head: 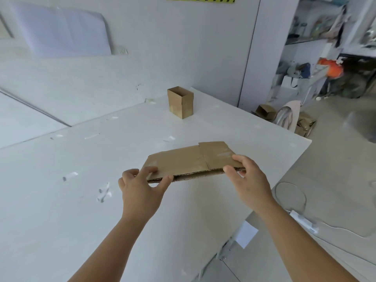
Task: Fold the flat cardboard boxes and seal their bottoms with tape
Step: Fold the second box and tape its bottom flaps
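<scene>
Cardboard, flattened and brown, makes up the flat box (191, 161) held just above the white table (61, 200) near its right edge. The left hand (140, 186) grips the near left corner, thumb curled under the near edge and fingers bent over the top face. The right hand (248, 178) pinches the near right end, thumb on the near edge and fingers lying over the top. Between the two hands the near edge shows its corrugated layers slightly parted, with a dark gap between them. A fold line runs across the top face right of the middle, and a flap juts out at the far right corner, which carries a pale glossy patch.

Farther back on the table, well apart from the hands, stands an upright box (180, 102), already set up, its top open. Small scraps of clear tape (103, 192) stick to the tabletop on the left and in the middle.

On the floor to the right, past the table's far corner, lies a heap of cardboard pieces (284, 117). A white cable (305, 220) loops on the floor near the right forearm. Blurred shelves (325, 58) with clutter fill the far right.
</scene>
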A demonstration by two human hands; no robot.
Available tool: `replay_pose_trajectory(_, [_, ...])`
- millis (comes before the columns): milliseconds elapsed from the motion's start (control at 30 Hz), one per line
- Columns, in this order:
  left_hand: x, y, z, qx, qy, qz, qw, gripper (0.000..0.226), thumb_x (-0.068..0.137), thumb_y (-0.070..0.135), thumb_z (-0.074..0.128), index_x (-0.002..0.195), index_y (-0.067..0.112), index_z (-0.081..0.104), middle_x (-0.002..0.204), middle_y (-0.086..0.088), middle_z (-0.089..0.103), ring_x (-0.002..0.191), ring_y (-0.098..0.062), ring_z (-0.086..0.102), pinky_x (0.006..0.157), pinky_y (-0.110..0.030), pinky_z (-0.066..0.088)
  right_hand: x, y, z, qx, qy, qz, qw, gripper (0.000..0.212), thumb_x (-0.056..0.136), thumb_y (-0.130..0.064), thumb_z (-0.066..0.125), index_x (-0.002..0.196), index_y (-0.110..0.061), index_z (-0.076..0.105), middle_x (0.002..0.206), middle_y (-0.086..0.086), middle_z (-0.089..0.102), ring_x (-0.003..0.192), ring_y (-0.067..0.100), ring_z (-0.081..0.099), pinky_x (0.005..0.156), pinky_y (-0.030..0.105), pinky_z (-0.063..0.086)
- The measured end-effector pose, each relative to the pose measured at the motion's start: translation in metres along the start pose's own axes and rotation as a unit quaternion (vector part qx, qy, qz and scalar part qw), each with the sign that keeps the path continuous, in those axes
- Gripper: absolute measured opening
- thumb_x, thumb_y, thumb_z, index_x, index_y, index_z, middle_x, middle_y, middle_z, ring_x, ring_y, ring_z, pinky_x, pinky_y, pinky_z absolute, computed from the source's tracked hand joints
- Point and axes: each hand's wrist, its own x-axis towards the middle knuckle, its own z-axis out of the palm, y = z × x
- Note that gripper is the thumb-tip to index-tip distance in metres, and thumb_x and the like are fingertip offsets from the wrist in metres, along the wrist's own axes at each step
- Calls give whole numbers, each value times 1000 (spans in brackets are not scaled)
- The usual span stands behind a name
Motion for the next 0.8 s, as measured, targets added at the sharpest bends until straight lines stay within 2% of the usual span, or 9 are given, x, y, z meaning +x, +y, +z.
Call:
replay_pose_trajectory(167, [26, 30, 24, -7, 10, -16, 1000, 44, 75, 51, 71, 113, 31, 63, 113, 1, 36, 112, -17, 29, 93, -25, 30, 49, 4, -17, 40, 23, 0, 999, 36, 88, -39, 61, 120, -28, 51, 116, -13, 55, 105, 11, 53, 72, 21, 39])
replay_pose_trajectory(267, [34, 43, 30, -4, 28, -36, 999, 41, 76, 55, 68, 111, 33, 63, 112, 1, 38, 105, -12, 26, 89, -26, 31, 73, 3, -22, 79, 24, -6, 997, 36, 86, -38, 63, 118, -28, 48, 108, -15, 53, 102, 7, 50, 76, 24, 37])
replay_pose_trajectory(333, [39, 51, 33, -6, 45, -59, 997, 42, 76, 57, 66, 109, 33, 63, 110, 1, 38, 108, -14, 34, 90, -28, 38, 90, 2, -22, 100, 12, -8, 995, 35, 85, -39, 64, 114, -30, 48, 103, -15, 56, 100, 5, 51, 75, 23, 36])
replay_pose_trajectory(400, [42, 57, 36, -8, 71, -89, 993, 47, 73, 61, 64, 110, 32, 61, 109, 1, 38, 109, -21, 46, 91, -36, 47, 107, 2, -20, 104, -7, -19, 994, 32, 84, -40, 64, 110, -31, 49, 101, -13, 59, 99, 6, 55, 75, 24, 38])
replay_pose_trajectory(467, [43, 66, 38, 0, 100, -121, 988, 50, 73, 63, 63, 109, 28, 57, 109, 0, 41, 102, -23, 53, 87, -40, 50, 124, 2, -21, 101, -37, -38, 993, 29, 84, -40, 64, 108, -31, 50, 102, -13, 62, 99, 7, 57, 71, 23, 39])
replay_pose_trajectory(533, [40, 78, 42, 8, 117, -142, 983, 46, 78, 61, 60, 106, 25, 56, 108, -1, 50, 93, -18, 55, 79, -35, 48, 137, 1, -22, 99, -85, -59, 990, 28, 85, -38, 62, 108, -31, 51, 105, -15, 62, 99, 6, 59, 69, 17, 40])
replay_pose_trajectory(600, [37, 92, 47, 13, 128, -146, 981, 40, 84, 57, 56, 102, 22, 58, 96, 3, 59, 84, -12, 56, 70, -30, 44, 148, -1, -22, 89, -136, -89, 983, 29, 84, -37, 61, 111, -33, 51, 107, -15, 62, 96, 1, 59, 69, 16, 41])
replay_pose_trajectory(700, [31, 109, 57, 23, 158, -153, 975, 32, 91, 48, 53, 98, 17, 59, 78, 12, 60, 75, -1, 54, 60, -22, 41, 161, -1, -22, 86, -182, -125, 972, 32, 85, -37, 56, 116, -36, 50, 110, -12, 60, 94, -3, 58, 70, 15, 40])
replay_pose_trajectory(800, [22, 119, 60, 3, 184, -181, 966, 27, 91, 43, 54, 96, 17, 58, 70, 13, 61, 72, -1, 56, 56, -22, 39, 171, 3, -27, 86, -212, -147, 962, 31, 86, -36, 55, 117, -36, 50, 111, -10, 60, 94, -1, 59, 71, 18, 41])
